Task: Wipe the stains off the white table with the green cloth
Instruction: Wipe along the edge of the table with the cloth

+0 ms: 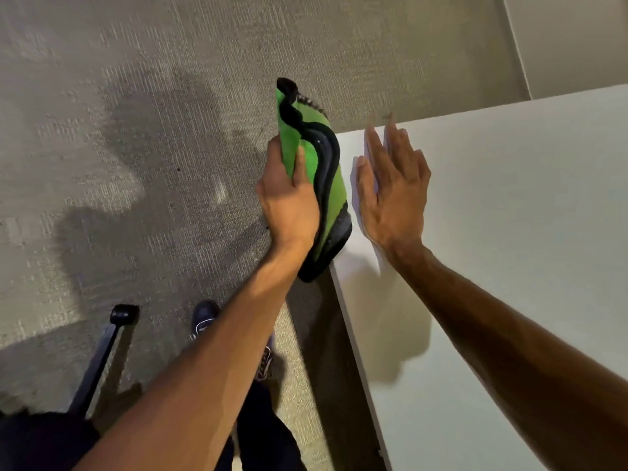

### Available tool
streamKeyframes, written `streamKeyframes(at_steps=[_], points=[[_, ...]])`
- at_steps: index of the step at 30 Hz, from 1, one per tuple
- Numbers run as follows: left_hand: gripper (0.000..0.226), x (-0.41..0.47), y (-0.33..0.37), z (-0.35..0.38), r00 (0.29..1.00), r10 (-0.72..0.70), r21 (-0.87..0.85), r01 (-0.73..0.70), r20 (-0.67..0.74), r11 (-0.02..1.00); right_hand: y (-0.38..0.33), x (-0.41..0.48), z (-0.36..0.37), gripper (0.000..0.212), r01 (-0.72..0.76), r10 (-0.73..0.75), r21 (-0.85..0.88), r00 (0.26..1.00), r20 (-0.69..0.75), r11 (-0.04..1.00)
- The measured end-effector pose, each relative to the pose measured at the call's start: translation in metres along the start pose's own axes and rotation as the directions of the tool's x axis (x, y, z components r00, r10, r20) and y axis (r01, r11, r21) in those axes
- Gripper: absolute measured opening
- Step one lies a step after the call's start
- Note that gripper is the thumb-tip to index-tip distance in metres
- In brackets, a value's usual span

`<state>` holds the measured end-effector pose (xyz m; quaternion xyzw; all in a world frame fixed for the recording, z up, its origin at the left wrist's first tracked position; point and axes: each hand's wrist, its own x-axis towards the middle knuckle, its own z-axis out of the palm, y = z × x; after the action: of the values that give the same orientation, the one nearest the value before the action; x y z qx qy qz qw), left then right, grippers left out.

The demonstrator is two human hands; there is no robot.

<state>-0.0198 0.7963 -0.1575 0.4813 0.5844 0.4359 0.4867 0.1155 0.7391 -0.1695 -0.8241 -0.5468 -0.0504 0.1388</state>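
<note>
The green cloth (307, 144), edged in black, hangs folded at the left edge of the white table (509, 215). My left hand (287, 198) grips the cloth from the left, thumb pressed on its green face, holding it just off the table's corner. My right hand (390, 185) lies flat on the tabletop near that corner, fingers straight and pointing away from me. No stain stands out on the visible white surface; the part under my right hand is hidden.
Grey carpet (136, 130) fills the left side below the table edge. A black chair leg with a castor (124, 314) sits at lower left. My dark shoe (204, 317) is on the floor beneath my left forearm. A pale wall (577, 35) runs at upper right.
</note>
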Motion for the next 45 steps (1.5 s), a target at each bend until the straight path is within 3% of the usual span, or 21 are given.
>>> streamKeyframes(at_steps=[11, 16, 20, 27, 35, 42, 45], points=[[0.017, 0.057, -0.015, -0.023, 0.956, -0.063, -0.264, 0.142, 0.288, 0.954, -0.001, 0.0, -0.002, 0.056, -0.011, 0.011, 0.06, 1.0, 0.002, 0.998], [0.021, 0.086, -0.011, -0.028, 0.907, -0.29, -0.323, 0.386, 0.307, 0.864, -0.004, 0.003, -0.006, 0.055, -0.006, 0.006, 0.072, 1.0, 0.001, 0.997], [0.017, 0.112, -0.014, -0.029, 0.834, -0.417, -0.228, 0.513, 0.362, 0.828, -0.003, 0.003, -0.008, 0.058, 0.001, -0.002, 0.025, 0.999, 0.037, 1.0], [0.014, 0.153, -0.002, -0.012, 0.786, -0.375, -0.026, 0.443, 0.492, 0.896, -0.009, 0.009, -0.018, 0.056, -0.09, 0.088, 0.004, 0.982, 0.168, 0.996], [0.015, 0.166, 0.01, 0.024, 0.592, -0.355, 0.109, 0.41, 0.723, 0.906, -0.01, 0.01, -0.017, 0.052, -0.078, 0.086, -0.058, 0.983, 0.16, 0.995], [0.014, 0.16, 0.021, 0.056, 0.462, -0.377, 0.229, 0.344, 0.803, 0.911, -0.011, 0.009, -0.018, 0.052, -0.084, 0.098, -0.093, 0.981, 0.168, 0.992], [0.012, 0.158, 0.02, 0.062, 0.414, -0.398, 0.292, 0.297, 0.819, 0.909, -0.016, 0.013, -0.023, 0.055, -0.141, 0.171, -0.146, 0.962, 0.214, 0.979]])
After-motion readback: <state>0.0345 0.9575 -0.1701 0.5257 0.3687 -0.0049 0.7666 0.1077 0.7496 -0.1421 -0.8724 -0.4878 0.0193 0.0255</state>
